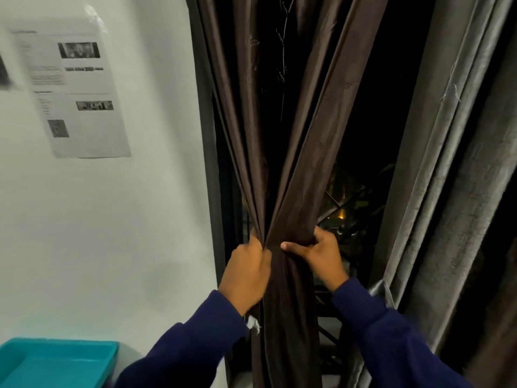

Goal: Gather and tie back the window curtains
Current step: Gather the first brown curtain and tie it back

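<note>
A dark brown curtain (296, 163) hangs in front of a dark window and is bunched into a narrow waist at mid-height. My left hand (246, 273) grips the bunch from the left side, fingers closed into the folds. My right hand (321, 253) wraps the bunch from the right, thumb across the front. Both arms wear dark blue sleeves. A small whitish scrap or cord end (253, 323) shows under my left wrist. A grey curtain (447, 163) hangs loose to the right, with a shiny grey band (382, 289) low on its edge.
A white wall (112, 219) lies to the left, with a printed paper sheet (75, 91) taped on it. A teal plastic bin (56, 362) sits at the bottom left. Window grille bars and distant lights (341, 214) show through the gap between the curtains.
</note>
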